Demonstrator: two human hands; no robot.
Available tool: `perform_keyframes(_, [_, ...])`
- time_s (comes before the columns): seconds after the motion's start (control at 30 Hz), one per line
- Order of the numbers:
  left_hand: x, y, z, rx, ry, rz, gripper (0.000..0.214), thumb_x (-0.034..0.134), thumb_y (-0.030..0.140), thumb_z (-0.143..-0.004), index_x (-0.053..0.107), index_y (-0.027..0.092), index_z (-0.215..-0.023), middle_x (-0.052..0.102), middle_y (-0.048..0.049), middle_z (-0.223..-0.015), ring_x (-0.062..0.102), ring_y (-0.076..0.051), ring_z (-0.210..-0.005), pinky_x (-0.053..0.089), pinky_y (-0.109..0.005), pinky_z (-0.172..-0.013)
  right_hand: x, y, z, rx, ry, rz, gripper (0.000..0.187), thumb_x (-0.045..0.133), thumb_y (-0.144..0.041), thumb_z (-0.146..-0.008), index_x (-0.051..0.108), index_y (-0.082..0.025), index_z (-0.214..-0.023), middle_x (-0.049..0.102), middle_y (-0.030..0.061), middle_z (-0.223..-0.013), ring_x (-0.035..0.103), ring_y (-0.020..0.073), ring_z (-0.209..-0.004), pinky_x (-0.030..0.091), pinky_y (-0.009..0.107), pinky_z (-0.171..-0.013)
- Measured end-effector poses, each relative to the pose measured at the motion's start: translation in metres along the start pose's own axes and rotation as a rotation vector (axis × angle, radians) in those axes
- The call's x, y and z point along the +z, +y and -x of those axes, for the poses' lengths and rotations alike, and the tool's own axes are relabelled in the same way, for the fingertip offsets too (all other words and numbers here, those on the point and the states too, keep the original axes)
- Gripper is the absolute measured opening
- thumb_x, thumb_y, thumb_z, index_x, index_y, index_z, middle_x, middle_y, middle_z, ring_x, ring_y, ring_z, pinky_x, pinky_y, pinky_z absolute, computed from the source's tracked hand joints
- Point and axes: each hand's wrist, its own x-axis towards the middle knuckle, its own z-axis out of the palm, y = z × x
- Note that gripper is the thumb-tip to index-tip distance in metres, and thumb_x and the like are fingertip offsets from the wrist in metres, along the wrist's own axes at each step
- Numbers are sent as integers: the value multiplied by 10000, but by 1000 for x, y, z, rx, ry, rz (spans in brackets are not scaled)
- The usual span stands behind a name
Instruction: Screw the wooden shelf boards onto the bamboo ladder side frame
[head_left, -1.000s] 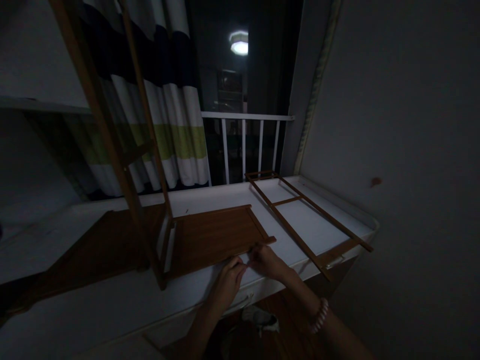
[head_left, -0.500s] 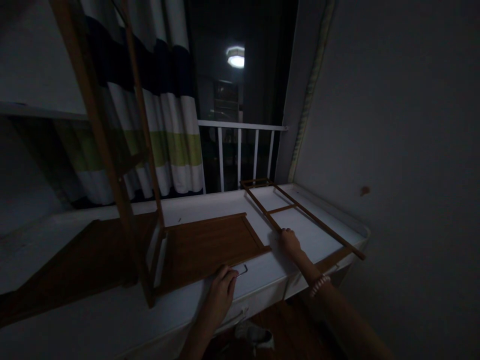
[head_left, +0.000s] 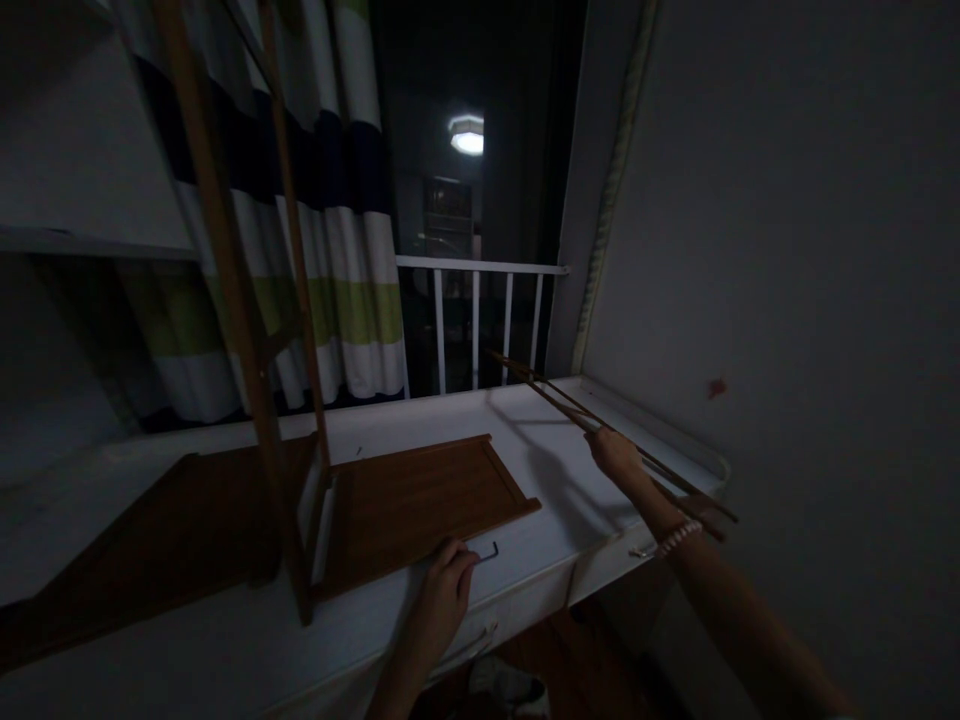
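My right hand (head_left: pixel 616 457) grips one long rail of a slim wooden frame (head_left: pixel 559 400), which is tipped up on edge above the white surface on the right. A beaded bracelet circles that wrist. Between the fingers of my left hand (head_left: pixel 448 585) is a small hex key (head_left: pixel 487 553), its bent end pointing right. That hand rests by the front edge of a flat wooden panel (head_left: pixel 427 490). The panel joins an upright wooden frame (head_left: pixel 251 350) on the left, and another dark wooden panel (head_left: pixel 172 530) lies beyond that frame.
Everything lies on a white desktop (head_left: pixel 517 565) with drawers below. A tiny dark piece (head_left: pixel 359 450) sits behind the panel. White railings (head_left: pixel 475 320) and a striped curtain (head_left: pixel 367 240) stand at the back. A grey wall (head_left: pixel 810 300) bounds the right side.
My right hand has lifted its side of the slim frame and moved right, turning the frame from flat to on edge. My left hand stays nearly in place with the hex key.
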Motion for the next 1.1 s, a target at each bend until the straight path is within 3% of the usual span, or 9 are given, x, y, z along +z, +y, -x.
perform_keyframes(0.3, [4, -8, -1, 38, 37, -12, 217, 384, 192, -765, 601, 184, -768, 551, -41, -787, 551, -131, -749, 440, -257, -715, -86, 37, -2, 13, 200, 111, 432, 259, -366, -853, 563, -62, -898, 599, 205, -865, 579, 230, -821, 378, 291, -663])
perform_keyframes(0.47, [1, -5, -3, 31, 45, -21, 219, 391, 204, -763, 607, 178, -750, 564, -51, -781, 553, -141, -748, 439, -267, -720, -119, 45, 1, 12, 405, 76, 459, 229, -380, -855, 562, -67, -815, 610, 182, -768, 585, 217, -732, 347, 258, -578])
perform_keyframes(0.57, [1, -5, -3, 34, 50, -19, 216, 393, 201, -759, 606, 184, -731, 571, -49, -773, 557, -141, -739, 441, -258, -709, -128, 41, 2, 1, 543, -29, 464, 207, -391, -854, 556, -92, -788, 612, 148, -710, 575, 190, -652, 319, 242, -529])
perform_keyframes(0.67, [3, -10, -2, 36, 74, -31, 220, 391, 189, -756, 608, 200, -721, 581, -41, -760, 562, -135, -727, 446, -238, -696, -121, 33, 1, -11, 637, -208, 488, 191, -428, -843, 554, -118, -738, 601, 113, -637, 553, 166, -572, 303, 233, -503])
perform_keyframes(0.8, [6, -18, -3, 91, 96, -44, 217, 400, 175, -746, 608, 209, -695, 580, -39, -724, 566, -125, -698, 451, -203, -653, -93, 17, -5, -48, 742, -469, 549, 159, -502, -814, 536, -131, -665, 563, 77, -554, 513, 145, -490, 300, 229, -481])
perform_keyframes(1.1, [11, -23, -3, 69, 124, -53, 211, 409, 197, -729, 606, 205, -655, 568, -48, -698, 556, -140, -680, 452, -232, -640, -33, -8, -16, 15, 762, -846, 520, 164, -558, -778, 417, -172, -537, 460, 15, -454, 426, 115, -418, 306, 227, -446])
